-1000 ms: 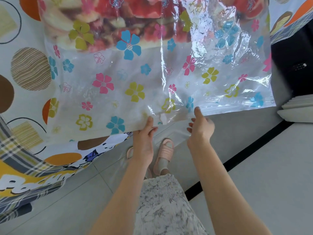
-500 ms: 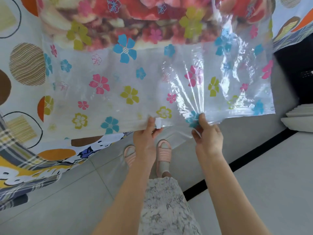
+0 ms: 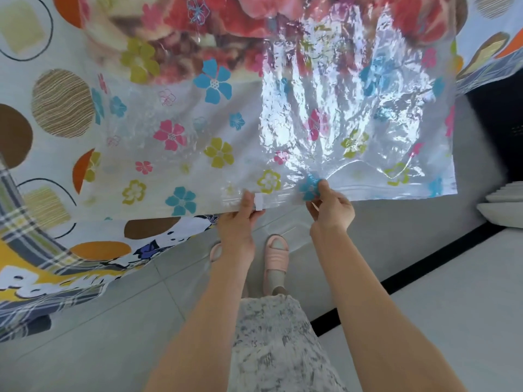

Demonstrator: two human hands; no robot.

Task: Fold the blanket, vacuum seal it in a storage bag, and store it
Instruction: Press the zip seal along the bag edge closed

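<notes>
Our left hand (image 3: 239,222) pinching the white slider (image 3: 259,201) on the bag's (image 3: 353,103) near edge, our right hand (image 3: 334,209) pinching that edge just beside, blanket (image 3: 240,21) inside at the far end, bag lying on the sheet (image 3: 34,114), right corner overhanging open floor (image 3: 424,292)

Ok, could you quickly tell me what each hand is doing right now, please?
Left hand: pinching the white slider clip on the storage bag zip edge.
Right hand: pinching that same zip edge.
</notes>
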